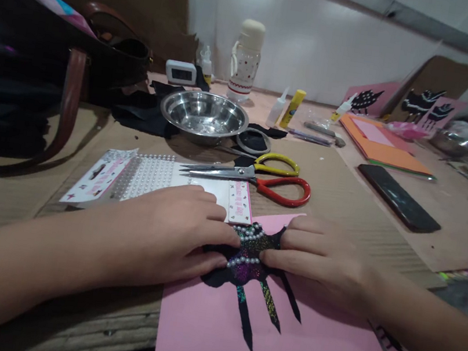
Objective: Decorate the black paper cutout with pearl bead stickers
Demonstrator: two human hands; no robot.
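A black glitter cutout (243, 269) with several pointed strips and rows of small white pearl beads (247, 261) lies on a pink sheet of paper (210, 336). My left hand (183, 235) has its thumb and index finger closed on the cutout's left side, at the ends of the bead rows. From the other side, my right hand (314, 255) holds the cutout's right edge, its fingers bent and one fingertip at the lower bead row. Its fingers partly cover that edge. Just beyond my left hand lies a pack of stick-on pearls (150, 175).
Scissors (245, 172) with yellow and red handles rest across the pearl pack, behind them a steel bowl (204, 113). A bottle (245, 63), a glue stick (292, 109) and a glue bottle (277, 108) stand farther back. A phone (398, 197) lies right; a black bag (20, 73) stands left.
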